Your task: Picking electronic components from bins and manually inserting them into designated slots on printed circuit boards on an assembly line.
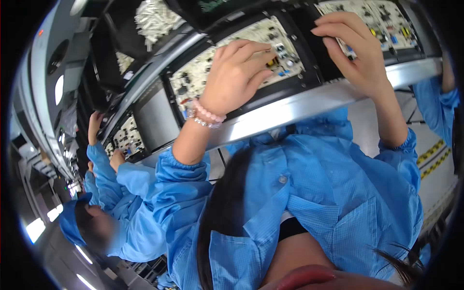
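My left hand [237, 72], with a pink beaded bracelet [210, 113] and a silvery one at the wrist, hovers over a pale circuit board [195, 67]. Its thumb and fingers are apart, pointing at small blue, yellow and silver parts on the board's right side. Whether a fingertip touches a part I cannot make out. The board lies in a black carrier frame [309, 79]. My right hand [355, 53] is raised over the gap between this frame and a second circuit board [394, 26]. Its fingers are loosely bent and apart, and nothing shows in them.
A silvery rail [290, 108] runs along the front of the line. At the back left a black bin holds a heap of small white parts [154, 21]. To the left, a co-worker in a blue cap [72, 220] reaches toward another board [128, 137]. Another blue sleeve [430, 104] shows far right.
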Demonstrator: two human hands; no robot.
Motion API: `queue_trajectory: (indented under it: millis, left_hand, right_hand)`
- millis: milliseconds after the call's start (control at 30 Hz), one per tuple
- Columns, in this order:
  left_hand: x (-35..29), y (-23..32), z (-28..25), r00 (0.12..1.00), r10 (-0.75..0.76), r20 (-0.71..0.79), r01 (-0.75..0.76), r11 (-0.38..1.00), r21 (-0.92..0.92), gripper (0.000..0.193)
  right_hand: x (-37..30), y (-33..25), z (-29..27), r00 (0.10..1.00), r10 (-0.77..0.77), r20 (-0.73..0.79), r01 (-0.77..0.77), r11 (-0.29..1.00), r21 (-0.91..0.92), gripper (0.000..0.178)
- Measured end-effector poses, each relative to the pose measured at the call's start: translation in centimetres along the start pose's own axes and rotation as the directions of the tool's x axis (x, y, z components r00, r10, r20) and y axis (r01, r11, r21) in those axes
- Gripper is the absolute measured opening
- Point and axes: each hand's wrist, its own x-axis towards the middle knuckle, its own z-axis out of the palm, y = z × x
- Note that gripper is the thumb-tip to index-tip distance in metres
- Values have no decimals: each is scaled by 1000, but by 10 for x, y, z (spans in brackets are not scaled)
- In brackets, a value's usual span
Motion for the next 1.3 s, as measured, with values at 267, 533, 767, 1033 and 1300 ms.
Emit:
queue_trajectory:
  millis: [267,533,767,1033,1300]
  left_hand:
    - [-17,-111,-75,864,-321,-388,436,863,255,20]
    - [-10,-138,-76,906,-331,-266,415,823,389,10]
    - [-38,-113,-96,712,-632,-307,623,770,-140,17]
    - [-96,-66,-99,632,-767,-113,581,564,-586,27]
    - [-142,-49,-85,406,-911,-74,629,337,-700,17]
  right_hand:
    - [52,-2,-39,994,57,-95,-73,981,-179,10]
    - [101,124,1,977,211,14,-204,956,-211,20]
    - [104,185,60,996,-85,-12,79,965,-252,19]
    - [103,178,51,965,250,-81,-261,949,-176,23]
    - [87,183,38,880,467,-88,-406,836,369,25]
